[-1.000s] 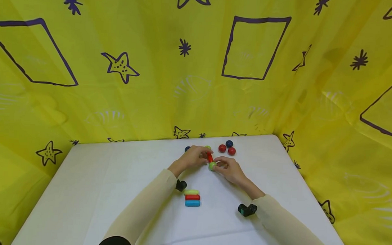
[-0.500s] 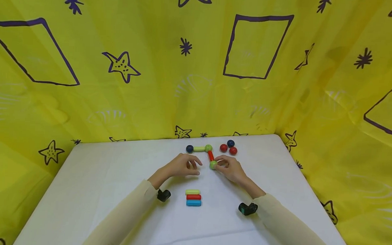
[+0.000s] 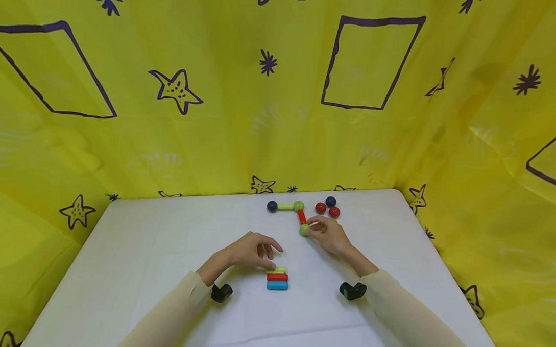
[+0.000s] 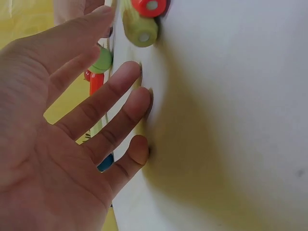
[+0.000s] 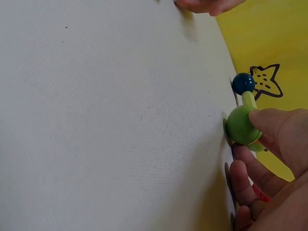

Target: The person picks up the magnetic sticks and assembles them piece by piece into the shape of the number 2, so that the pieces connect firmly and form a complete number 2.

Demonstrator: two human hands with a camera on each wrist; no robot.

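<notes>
Below and right of centre in the head view, the right hand [image 3: 333, 236] pinched the nearer green ball [image 3: 304, 229], fingertips masking its right edge, while the red rod [image 3: 301, 216] ran up from it! Further down, the left hand [image 3: 247, 250] hung spread, fingers loosely bent, thumb overlapping the pale yellow stick [image 3: 281, 270] (touching or not, I couldn't tell). The left wrist view's top edge sliced off the red stick [image 4: 148, 6]; in the right wrist view, the green ball all but hid the red rod.
</notes>
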